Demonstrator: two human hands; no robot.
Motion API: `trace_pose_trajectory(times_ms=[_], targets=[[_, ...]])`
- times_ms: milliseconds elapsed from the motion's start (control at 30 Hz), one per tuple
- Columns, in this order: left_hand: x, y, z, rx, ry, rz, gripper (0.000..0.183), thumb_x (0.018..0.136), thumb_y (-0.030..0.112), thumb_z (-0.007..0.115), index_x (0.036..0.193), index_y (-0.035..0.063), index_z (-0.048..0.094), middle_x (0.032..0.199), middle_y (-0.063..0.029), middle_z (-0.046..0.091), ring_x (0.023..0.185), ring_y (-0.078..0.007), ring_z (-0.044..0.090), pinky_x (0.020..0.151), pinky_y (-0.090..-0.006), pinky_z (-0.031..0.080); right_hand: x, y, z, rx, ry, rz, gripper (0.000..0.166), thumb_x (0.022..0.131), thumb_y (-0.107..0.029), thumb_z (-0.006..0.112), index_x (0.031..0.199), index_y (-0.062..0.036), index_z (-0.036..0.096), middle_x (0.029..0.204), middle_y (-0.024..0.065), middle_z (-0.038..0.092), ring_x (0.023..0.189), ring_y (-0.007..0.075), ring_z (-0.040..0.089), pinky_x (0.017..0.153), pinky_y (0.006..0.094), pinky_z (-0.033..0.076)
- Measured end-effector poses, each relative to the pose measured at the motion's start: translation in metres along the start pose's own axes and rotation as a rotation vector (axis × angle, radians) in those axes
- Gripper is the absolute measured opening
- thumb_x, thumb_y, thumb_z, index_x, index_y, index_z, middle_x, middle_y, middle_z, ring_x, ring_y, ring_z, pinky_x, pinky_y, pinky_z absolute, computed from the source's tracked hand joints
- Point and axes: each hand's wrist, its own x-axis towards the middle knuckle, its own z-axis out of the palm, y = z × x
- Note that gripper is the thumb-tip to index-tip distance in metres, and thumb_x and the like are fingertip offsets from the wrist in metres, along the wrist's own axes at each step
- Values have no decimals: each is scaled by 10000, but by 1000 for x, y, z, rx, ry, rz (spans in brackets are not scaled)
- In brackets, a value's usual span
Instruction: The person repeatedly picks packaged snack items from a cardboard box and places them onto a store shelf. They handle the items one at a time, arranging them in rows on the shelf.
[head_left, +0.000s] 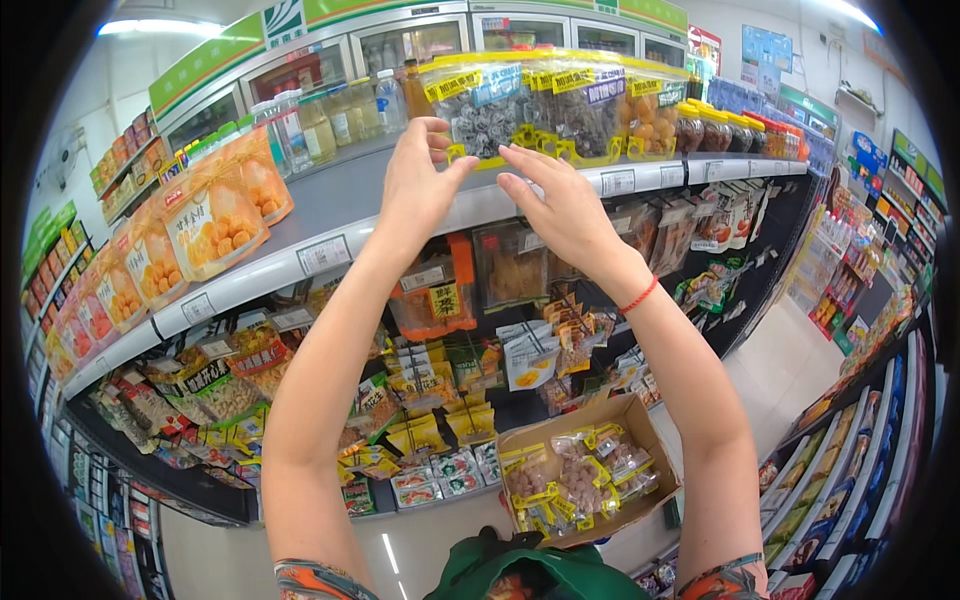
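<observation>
My left hand (418, 171) is raised at the front edge of the top shelf (337, 196), fingers apart and holding nothing. My right hand (559, 202), below a red cord bracelet, faces it across a small gap, its fingers spread too. Just beyond both hands stands a clear, yellow-edged bag of dark dried fruit (486, 127). My fingertips overlap its lower part in view; whether they touch it I cannot tell. To its right are another bag of dark dried fruit (581, 116) and a bag of orange-coloured fruit (649, 124), all upright.
A cardboard box (660, 442) holding several yellow-edged snack bags (585, 480) sits low in front of me. Orange fruit pouches (217, 217) line the shelf's left; bottles (319, 131) and yellow-lidded jars (690, 127) stand on it. Packets (416, 382) hang below. Another snack rack (832, 487) rises at right.
</observation>
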Motion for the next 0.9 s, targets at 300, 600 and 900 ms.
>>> trace_pose_trajectory(times_ms=[300,600,900], targets=[[-90,40,22,-379,-250,-108,369,881,90,637,1213,36,486,1145,-82,567,992,-150,577,820,-283,504,-62,-36,-27,198,2,43,336,917,-188,576,1208,-22,597,1199,163,621,1091,328,570,980,415,414],[-190,46,58,-591,-422,-303,405,881,33,612,1253,26,451,1173,-91,538,1051,-155,546,870,-299,496,-164,-34,-32,199,-149,199,340,913,-173,589,1232,-57,584,1161,142,637,1054,334,593,1012,458,389],[-286,33,109,-629,-585,-563,370,883,30,605,1230,29,475,1146,-81,559,1053,-157,556,879,-297,489,-267,-25,-24,411,-295,586,341,908,-153,594,1225,-26,590,1105,188,653,988,304,648,809,357,508]])
